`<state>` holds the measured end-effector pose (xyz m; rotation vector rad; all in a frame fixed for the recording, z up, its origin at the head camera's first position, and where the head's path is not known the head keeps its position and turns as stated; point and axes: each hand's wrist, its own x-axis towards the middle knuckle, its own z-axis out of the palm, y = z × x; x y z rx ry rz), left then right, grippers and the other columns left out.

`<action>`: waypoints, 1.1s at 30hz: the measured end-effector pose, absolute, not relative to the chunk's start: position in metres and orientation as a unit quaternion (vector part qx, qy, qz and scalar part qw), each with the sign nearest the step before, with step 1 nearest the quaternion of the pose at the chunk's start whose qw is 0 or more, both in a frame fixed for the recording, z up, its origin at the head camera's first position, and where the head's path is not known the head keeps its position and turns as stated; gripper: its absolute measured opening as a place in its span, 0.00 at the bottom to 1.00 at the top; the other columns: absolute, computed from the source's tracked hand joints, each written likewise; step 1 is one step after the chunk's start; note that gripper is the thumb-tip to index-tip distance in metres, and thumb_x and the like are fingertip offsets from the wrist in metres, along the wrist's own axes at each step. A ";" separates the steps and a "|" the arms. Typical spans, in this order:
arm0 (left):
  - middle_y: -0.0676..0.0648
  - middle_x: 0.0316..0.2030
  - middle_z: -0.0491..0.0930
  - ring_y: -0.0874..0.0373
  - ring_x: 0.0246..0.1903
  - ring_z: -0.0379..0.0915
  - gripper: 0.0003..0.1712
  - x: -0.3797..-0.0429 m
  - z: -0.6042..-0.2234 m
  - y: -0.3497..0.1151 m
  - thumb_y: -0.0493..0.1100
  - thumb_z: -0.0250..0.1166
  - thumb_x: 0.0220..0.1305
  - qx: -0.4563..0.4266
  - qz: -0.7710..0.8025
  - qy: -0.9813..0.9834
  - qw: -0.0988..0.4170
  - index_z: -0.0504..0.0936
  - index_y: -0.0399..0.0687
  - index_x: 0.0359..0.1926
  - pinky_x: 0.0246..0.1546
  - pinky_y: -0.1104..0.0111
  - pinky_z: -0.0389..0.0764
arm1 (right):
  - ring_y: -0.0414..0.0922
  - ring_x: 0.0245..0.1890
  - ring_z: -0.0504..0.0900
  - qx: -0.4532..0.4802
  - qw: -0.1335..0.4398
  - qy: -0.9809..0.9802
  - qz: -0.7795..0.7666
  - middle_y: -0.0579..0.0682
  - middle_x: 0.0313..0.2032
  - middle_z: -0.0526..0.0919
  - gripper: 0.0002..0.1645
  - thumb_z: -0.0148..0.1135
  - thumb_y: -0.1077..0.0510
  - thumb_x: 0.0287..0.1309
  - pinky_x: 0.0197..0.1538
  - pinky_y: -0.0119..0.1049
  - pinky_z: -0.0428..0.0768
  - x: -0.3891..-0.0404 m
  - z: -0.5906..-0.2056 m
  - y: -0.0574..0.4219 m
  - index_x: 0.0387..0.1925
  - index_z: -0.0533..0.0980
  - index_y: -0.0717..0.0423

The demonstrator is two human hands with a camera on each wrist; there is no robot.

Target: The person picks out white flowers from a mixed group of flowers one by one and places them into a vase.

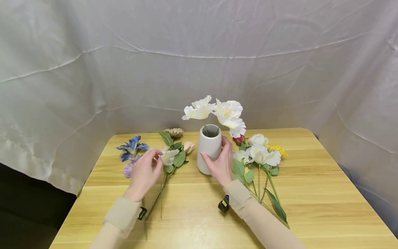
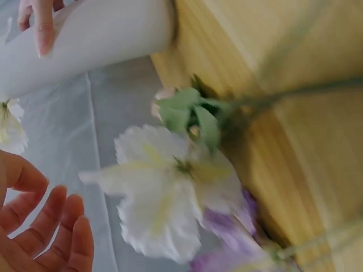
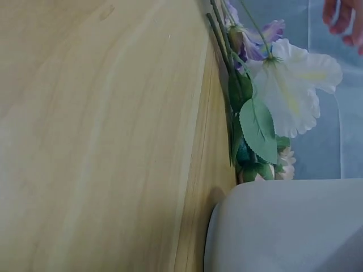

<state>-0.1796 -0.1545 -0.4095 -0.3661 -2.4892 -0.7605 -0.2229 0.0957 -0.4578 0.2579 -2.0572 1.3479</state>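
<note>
A white vase (image 1: 209,154) stands upright on the table, and two white flowers (image 1: 228,111) rise from its mouth. My right hand (image 1: 220,162) grips the vase's right side, thumb across the front and fingers round the back. Over the left-hand flowers, my left hand (image 1: 144,173) hovers with loosely bent fingers. Close beside its fingertips is a loose white flower (image 2: 164,187) with yellow-streaked petals; the left wrist view shows a gap between them. Green leaves (image 3: 258,130) and a pale pink bloom (image 1: 188,147) lie between that flower and the vase.
Blue (image 1: 133,148) and purple flowers (image 1: 128,169) lie at the table's left, a beige bloom (image 1: 174,132) at the back. Right of the vase lie white flowers (image 1: 261,154), a yellow one (image 1: 277,149) and a red one (image 1: 238,139), stems toward the front. Grey cloth (image 1: 199,69) hangs behind.
</note>
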 end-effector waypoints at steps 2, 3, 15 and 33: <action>0.49 0.31 0.80 0.57 0.28 0.76 0.07 -0.175 -0.413 -0.162 0.36 0.59 0.60 -0.135 -0.270 -0.921 0.247 0.79 0.43 0.40 0.28 0.63 0.80 | 0.51 0.56 0.67 0.099 0.335 -0.786 0.511 0.60 0.56 0.65 0.54 0.74 0.48 0.44 0.60 0.49 0.70 -0.224 -0.459 0.095 0.66 0.54 0.60; 0.49 0.31 0.80 0.56 0.29 0.76 0.07 -0.173 -0.416 -0.166 0.36 0.59 0.60 -0.136 -0.266 -0.923 0.244 0.79 0.43 0.39 0.28 0.63 0.80 | 0.51 0.57 0.67 0.099 0.338 -0.786 0.508 0.60 0.56 0.65 0.54 0.74 0.48 0.44 0.60 0.50 0.70 -0.225 -0.459 0.095 0.66 0.54 0.60; 0.48 0.39 0.82 0.57 0.30 0.77 0.09 -0.162 -0.432 -0.179 0.38 0.61 0.60 -0.123 -0.261 -0.953 0.097 0.81 0.45 0.42 0.27 0.65 0.79 | 0.52 0.56 0.66 0.089 0.363 -0.792 0.483 0.61 0.56 0.66 0.54 0.72 0.45 0.44 0.60 0.51 0.68 -0.230 -0.463 0.094 0.66 0.54 0.59; 0.50 0.40 0.82 0.58 0.32 0.76 0.09 -0.169 -0.452 -0.167 0.42 0.61 0.62 -0.109 -0.276 -0.955 0.016 0.82 0.48 0.42 0.34 0.60 0.79 | 0.52 0.56 0.67 0.100 0.364 -0.789 0.485 0.61 0.55 0.66 0.53 0.73 0.45 0.44 0.60 0.50 0.68 -0.228 -0.465 0.092 0.65 0.54 0.60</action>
